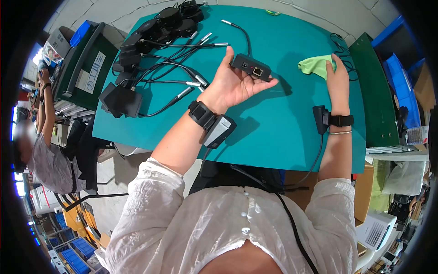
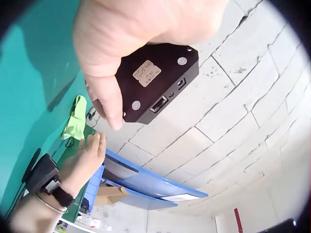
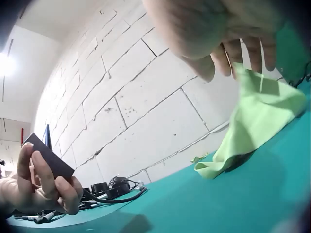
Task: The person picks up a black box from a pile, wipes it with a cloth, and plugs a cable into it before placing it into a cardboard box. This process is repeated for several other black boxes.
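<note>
My left hand (image 1: 223, 89) grips a small black box (image 1: 248, 65) above the table, its port side facing me in the head view. In the left wrist view the box (image 2: 146, 82) shows stickers and sockets, with the thumb and palm of the left hand (image 2: 141, 24) around it. At the right of the table my right hand (image 1: 338, 84) pinches a light green cloth (image 1: 315, 66). The right wrist view shows the cloth (image 3: 252, 116) rising from the tabletop to the fingertips of the right hand (image 3: 218, 29); part of the grip is hidden.
Black cables with metal tips (image 1: 184, 92) and dark round devices (image 1: 169, 17) cover the left side of the teal table (image 1: 283, 132). A thin black cable (image 1: 342, 48) lies beyond my right hand. Green crates (image 1: 372, 91) flank the table, and another person (image 1: 50, 160) sits at the far left.
</note>
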The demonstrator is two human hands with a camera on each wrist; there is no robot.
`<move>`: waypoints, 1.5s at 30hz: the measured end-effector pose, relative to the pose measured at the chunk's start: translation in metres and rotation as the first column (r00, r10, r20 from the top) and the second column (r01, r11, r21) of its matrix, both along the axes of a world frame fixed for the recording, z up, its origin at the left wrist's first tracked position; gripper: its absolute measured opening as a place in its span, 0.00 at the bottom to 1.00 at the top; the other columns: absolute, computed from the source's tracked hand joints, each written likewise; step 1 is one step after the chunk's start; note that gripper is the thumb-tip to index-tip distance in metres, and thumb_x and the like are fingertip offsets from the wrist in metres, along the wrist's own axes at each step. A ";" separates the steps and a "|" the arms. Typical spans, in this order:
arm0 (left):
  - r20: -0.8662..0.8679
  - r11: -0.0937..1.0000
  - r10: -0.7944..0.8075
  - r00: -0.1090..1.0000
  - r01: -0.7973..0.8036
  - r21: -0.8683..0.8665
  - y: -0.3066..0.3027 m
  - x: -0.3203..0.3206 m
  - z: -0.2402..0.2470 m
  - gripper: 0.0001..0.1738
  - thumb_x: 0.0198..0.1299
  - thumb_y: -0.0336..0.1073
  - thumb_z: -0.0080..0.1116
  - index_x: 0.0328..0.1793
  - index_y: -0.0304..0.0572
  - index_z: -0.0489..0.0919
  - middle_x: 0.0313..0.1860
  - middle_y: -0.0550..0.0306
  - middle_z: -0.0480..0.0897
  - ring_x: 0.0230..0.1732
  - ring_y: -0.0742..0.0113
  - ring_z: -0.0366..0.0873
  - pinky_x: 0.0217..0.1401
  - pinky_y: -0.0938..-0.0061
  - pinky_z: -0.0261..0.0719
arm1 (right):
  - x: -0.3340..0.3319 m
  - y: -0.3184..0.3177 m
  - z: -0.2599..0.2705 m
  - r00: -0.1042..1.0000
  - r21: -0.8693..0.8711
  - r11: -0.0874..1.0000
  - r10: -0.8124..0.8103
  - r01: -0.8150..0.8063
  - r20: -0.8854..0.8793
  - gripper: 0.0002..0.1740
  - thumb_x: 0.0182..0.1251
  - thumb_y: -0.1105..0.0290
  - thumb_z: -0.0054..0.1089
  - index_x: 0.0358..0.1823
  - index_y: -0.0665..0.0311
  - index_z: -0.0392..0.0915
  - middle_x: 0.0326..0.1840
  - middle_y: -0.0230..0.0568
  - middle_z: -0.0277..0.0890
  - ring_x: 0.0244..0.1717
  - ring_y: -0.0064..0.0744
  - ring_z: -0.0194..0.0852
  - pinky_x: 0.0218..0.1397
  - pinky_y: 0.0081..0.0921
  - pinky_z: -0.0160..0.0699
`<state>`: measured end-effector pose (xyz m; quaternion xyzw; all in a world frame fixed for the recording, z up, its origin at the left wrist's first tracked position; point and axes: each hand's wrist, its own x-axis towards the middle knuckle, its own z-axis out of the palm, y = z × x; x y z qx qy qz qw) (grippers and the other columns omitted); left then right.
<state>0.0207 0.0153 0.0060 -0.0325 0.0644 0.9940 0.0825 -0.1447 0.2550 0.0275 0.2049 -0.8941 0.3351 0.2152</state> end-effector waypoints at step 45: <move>0.050 0.597 0.536 0.843 -0.336 -0.729 -0.037 0.001 0.015 0.18 0.67 0.38 0.54 0.56 0.33 0.76 0.47 0.49 0.83 0.46 0.60 0.82 0.43 0.63 0.83 | -0.011 -0.002 -0.006 0.472 -0.994 -0.060 0.882 0.088 -0.011 0.11 0.75 0.67 0.51 0.44 0.70 0.74 0.51 0.47 0.75 0.45 0.33 0.74 0.50 0.25 0.78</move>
